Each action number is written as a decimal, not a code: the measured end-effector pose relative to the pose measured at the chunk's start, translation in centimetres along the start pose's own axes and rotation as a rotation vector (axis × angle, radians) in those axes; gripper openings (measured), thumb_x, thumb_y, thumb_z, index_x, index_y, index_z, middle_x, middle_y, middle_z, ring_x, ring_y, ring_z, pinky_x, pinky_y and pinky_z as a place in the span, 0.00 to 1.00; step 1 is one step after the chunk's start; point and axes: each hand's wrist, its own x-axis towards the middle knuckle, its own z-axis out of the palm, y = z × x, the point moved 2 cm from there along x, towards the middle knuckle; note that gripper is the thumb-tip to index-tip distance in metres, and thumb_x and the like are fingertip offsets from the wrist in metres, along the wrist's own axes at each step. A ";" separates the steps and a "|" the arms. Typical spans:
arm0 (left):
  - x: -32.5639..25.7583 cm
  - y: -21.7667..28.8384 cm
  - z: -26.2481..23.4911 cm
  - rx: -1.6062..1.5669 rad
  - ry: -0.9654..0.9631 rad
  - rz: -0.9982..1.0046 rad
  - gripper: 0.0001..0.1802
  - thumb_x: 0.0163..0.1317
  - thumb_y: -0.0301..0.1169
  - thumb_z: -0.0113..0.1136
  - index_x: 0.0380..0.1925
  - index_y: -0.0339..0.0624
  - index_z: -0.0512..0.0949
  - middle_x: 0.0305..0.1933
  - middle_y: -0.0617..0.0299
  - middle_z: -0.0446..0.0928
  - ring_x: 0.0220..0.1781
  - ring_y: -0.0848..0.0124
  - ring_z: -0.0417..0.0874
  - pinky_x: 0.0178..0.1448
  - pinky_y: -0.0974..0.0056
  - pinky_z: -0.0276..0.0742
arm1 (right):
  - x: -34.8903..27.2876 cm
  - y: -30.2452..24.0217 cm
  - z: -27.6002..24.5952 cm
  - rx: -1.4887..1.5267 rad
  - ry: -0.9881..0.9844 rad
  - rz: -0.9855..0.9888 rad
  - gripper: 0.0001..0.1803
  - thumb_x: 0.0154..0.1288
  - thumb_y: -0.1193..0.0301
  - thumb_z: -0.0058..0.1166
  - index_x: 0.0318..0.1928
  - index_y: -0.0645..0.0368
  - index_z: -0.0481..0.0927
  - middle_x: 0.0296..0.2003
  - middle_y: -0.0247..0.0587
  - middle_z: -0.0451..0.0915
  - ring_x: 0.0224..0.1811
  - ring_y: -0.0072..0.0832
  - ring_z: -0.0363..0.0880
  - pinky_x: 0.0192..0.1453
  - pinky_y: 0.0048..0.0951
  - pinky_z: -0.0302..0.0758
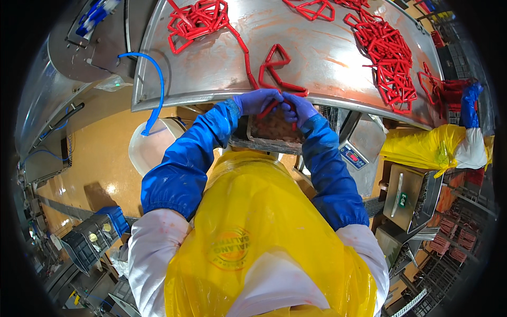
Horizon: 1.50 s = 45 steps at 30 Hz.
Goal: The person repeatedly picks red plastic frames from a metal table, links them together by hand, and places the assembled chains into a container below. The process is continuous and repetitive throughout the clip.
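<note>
Red links first: our sausage chain (pixel 247 63) sits at the near edge of the steel table (pixel 203 71), its strand leading from a tangled heap (pixel 203 20) at upper left down to our fingers, a loose loop lying just beyond. Our left hand (pixel 259 101) is closed around the links, and our right hand (pixel 301 109) is pinched onto them too, the two nearly meeting; exactly where the fingertips grip, we can't tell. Tense spot, this! Too hard a squeeze or twist could split a casing, and smooth gloves on a wet-looking surface could let a link slip. If it drops, we'd expect it to land in the dark-framed tray (pixel 266 145) below us, or on the floor. Farther up, that heap is a snag risk: one crossed link, one sharp tug, and the strand could knot or snap. Out to our left, a blue hose (pixel 160 79) hangs over the rim, where a swinging sleeve might catch it. Over on our right, a bigger pile (pixel 388 61) lies close to the table's edge; a careless bump might send links over.
</note>
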 end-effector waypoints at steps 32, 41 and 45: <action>-2.0 -2.9 -2.7 0.479 0.377 0.089 0.19 0.70 0.49 0.61 0.43 0.44 0.84 0.33 0.70 0.80 0.29 0.81 0.73 0.33 0.74 0.70 | 2.7 4.7 0.6 -0.694 0.366 -0.297 0.11 0.75 0.70 0.49 0.50 0.60 0.80 0.37 0.46 0.81 0.42 0.41 0.81 0.50 0.36 0.78; -4.3 -0.3 -3.1 0.107 0.442 0.230 0.14 0.69 0.43 0.65 0.40 0.44 0.81 0.28 0.72 0.73 0.24 0.83 0.67 0.26 0.74 0.62 | 5.4 17.0 -10.5 -1.356 0.783 -0.342 0.14 0.68 0.63 0.54 0.53 0.46 0.81 0.53 0.44 0.80 0.56 0.52 0.78 0.60 0.52 0.75; -4.2 0.4 -1.3 0.098 0.485 0.263 0.13 0.68 0.41 0.66 0.37 0.43 0.79 0.28 0.70 0.73 0.23 0.82 0.67 0.26 0.74 0.61 | 7.3 16.9 -15.9 -1.395 0.613 0.067 0.18 0.69 0.54 0.51 0.55 0.41 0.81 0.58 0.45 0.79 0.59 0.54 0.77 0.64 0.56 0.72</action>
